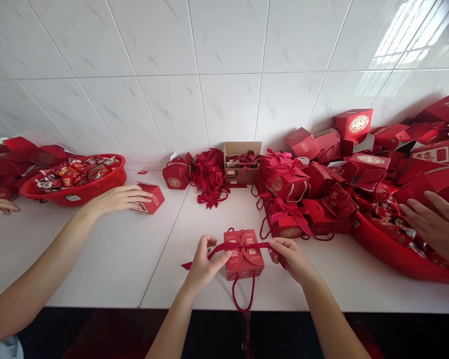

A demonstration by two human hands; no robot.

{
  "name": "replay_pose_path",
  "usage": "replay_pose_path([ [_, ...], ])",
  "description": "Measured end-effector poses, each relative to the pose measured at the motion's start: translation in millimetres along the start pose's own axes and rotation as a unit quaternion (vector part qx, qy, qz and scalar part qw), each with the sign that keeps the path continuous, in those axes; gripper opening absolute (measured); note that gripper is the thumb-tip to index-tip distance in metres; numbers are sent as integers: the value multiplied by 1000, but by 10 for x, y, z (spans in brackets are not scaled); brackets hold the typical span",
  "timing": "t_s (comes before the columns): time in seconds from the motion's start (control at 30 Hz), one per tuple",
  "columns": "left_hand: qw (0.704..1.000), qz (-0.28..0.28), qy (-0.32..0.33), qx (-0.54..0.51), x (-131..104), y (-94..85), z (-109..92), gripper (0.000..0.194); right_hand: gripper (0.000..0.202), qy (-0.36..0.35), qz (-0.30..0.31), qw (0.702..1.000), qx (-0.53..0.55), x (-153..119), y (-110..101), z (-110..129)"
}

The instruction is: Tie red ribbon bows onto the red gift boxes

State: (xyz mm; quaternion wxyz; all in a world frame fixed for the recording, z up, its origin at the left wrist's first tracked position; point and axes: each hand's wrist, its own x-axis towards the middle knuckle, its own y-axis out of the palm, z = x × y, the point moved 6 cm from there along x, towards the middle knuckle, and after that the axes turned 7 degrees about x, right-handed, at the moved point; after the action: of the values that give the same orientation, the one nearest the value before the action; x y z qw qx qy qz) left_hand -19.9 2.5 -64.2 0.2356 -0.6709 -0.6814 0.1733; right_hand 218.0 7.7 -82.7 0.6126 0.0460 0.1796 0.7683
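A small red gift box (pixel 245 267) with gold characters sits on the white table in front of me, its cord handle hanging over the table's front edge. A dark red ribbon (pixel 230 246) crosses the box top. My left hand (pixel 208 262) is at the box's left side, fingers curled round the ribbon, whose pointed end sticks out to the left. At the right of the box, my right hand (pixel 290 257) pinches the ribbon's other end, which is drawn out sideways from the top.
Ribbons (pixel 209 174) and a cardboard box (pixel 243 175) stand by the wall. Finished-looking boxes with bows (pixel 284 182) are stacked right. Red basins of sweets (pixel 78 192) (pixel 404 254) flank me. Another person's hand (pixel 119 199) touches a red box (pixel 153 199); another hand (pixel 434 224) is right.
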Motion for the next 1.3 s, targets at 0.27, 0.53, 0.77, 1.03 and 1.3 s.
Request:
replay_pose_path([
  [0.27, 963, -30, 252, 92, -119, 231, -964, 40, 32, -43, 4, 999, 12, -178, 135, 351],
  [0.53, 968, -40, 201, 142, 80, 349, -1000, 18, 35, -86, -24, 991, -102, -419, 158, 565],
  [0.77, 976, -64, 176, 112, 95, 175, -987, 18, 33, -108, -34, 979, -171, -232, 284, 441],
  [1.03, 975, -76, 163, 129, 104, 40, -935, 21, 23, -211, 41, 960, -179, 38, 622, 416],
  [1.3, 984, -4, 150, 101, 121, -161, -644, 13, 24, -226, -11, 950, -215, 56, 528, 350],
])
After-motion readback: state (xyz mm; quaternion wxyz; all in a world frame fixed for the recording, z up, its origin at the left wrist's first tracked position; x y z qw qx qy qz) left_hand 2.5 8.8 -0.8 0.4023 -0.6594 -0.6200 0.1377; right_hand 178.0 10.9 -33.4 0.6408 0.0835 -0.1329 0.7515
